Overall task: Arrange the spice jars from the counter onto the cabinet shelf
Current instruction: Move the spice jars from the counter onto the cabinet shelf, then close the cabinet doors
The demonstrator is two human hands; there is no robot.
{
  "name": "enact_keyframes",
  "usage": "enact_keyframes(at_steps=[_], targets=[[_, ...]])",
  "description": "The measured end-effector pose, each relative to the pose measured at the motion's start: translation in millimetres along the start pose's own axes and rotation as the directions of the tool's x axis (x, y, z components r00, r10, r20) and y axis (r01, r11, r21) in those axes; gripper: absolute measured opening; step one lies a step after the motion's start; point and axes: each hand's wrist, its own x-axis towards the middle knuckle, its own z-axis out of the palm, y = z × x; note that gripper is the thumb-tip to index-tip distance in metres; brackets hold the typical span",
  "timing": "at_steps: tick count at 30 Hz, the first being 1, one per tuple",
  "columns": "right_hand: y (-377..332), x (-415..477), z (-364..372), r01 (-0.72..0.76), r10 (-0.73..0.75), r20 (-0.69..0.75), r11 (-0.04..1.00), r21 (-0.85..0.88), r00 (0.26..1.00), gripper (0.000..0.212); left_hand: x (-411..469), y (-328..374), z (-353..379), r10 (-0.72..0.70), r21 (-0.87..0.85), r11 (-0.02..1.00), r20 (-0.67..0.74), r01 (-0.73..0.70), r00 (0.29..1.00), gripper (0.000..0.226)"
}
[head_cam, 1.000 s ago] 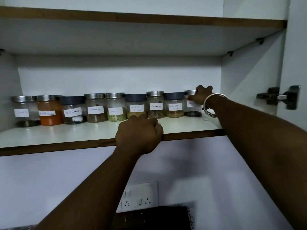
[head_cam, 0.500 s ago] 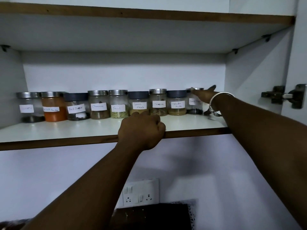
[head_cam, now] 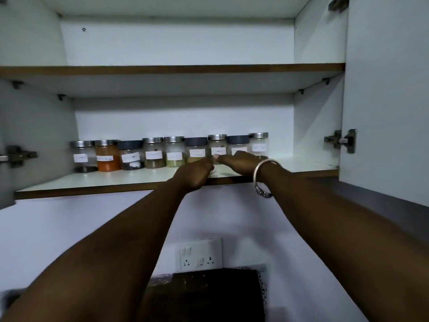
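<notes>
Nine small clear glass spice jars [head_cam: 171,151] with white paper labels stand in one row along the back of the white cabinet shelf with a brown wooden edge [head_cam: 97,180], across the middle of the frame. The left hand [head_cam: 194,174] is curled almost into a fist at the shelf's front edge, and the right hand [head_cam: 239,160], with a silver bangle [head_cam: 263,167] at the wrist, lies flatter with fingers stretched toward the lower part of the seventh jar; whether either hand actually grips a jar cannot be told, since the fingertips blur together there.

The step looks like a final straightening of the row. Done well, it means nudging each jar at its base, not its lid, keeping labels facing forward and neighbours just touching.

Contents:
- second jar [head_cam: 107,155], steel lid: orange-red powder, about two-thirds full
- third jar [head_cam: 131,155], dark lid: dark grains
- fifth jar [head_cam: 174,151]: greenish seeds, low
- first jar [head_cam: 83,156]: a thin dark layer
</notes>
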Motion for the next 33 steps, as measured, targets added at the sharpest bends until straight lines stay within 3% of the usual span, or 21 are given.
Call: enact_keyframes(at_steps=[2, 5, 8, 10, 12, 15, 17, 20, 23, 26, 28, 31, 33], targets=[[-17, -19, 11, 0.075, -0.073, -0.026, 0.995, 0.062, 0.997, 0.070, -24, 8, -14, -0.028, -0.329, 0.943, 0.083, 0.054, 0.996, 0.050], [-56, -46, 41, 0.212, -0.212, -0.035, 0.921, 0.326, 0.977, 0.061, -76, 16, -32, 0.017, -0.564, 0.825, 0.062, 0.021, 0.998, 0.053], [-102, -79, 76, 0.277, -0.330, -0.031, 0.733, 0.622, 0.944, 0.070, -136, 15, -51, -0.021, -0.636, 0.771, -0.076, -0.032, 0.997, 0.049], [-137, -105, 97, 0.360, -0.431, -0.075, 0.632, 0.686, 0.899, 0.071, -176, 5, -69, -0.058, -0.617, 0.783, -0.191, -0.074, 0.980, 0.049], [-175, -132, 113, 0.454, -0.532, -0.149, 0.506, 0.734, 0.833, 0.057, -217, -8, -94, -0.083, -0.553, 0.826, -0.303, -0.105, 0.949, 0.044], [-236, -169, 135, 0.600, -0.687, -0.252, 0.328, 0.729, 0.682, 0.065, -283, -28, -143, -0.076, -0.286, 0.954, -0.518, -0.088, 0.852, 0.042], [-277, -192, 144, 0.655, -0.760, -0.283, 0.237, 0.717, 0.585, 0.081, -322, -40, -177, -0.019, -0.071, 0.997, -0.601, -0.030, 0.799, 0.049], [-335, -222, 160, 0.642, -0.849, -0.215, 0.176, 0.746, 0.483, 0.090, -381, -53, -228, -0.046, 0.079, 0.986, -0.724, 0.149, 0.689, 0.055], [-385, -242, 182, 0.623, -0.888, -0.200, 0.117, 0.774, 0.414, 0.082, -430, -63, -270, -0.020, 0.166, 0.931, -0.866, 0.325, 0.499, 0.071], [-427, -260, 204, 0.624, -0.913, -0.164, 0.116, 0.773, 0.374, 0.081, -468, -81, -306, -0.049, 0.079, 0.896, -0.961, 0.438, 0.273, 0.072], [-448, -268, 218, 0.649, -0.922, -0.159, 0.118, 0.751, 0.352, 0.079, -484, -97, -324, -0.158, -0.079, 0.924, -0.970, 0.374, 0.184, 0.066], [-472, -277, 235, 0.712, -0.932, -0.186, 0.099, 0.695, 0.311, 0.075, -492, -114, -333, -0.335, -0.317, 0.940, -0.929, 0.129, 0.155, 0.056], [-482, -282, 243, 0.745, -0.935, -0.208, 0.082, 0.662, 0.288, 0.071, -488, -124, -329, -0.360, -0.355, 0.933, -0.911, 0.059, 0.202, 0.053]])
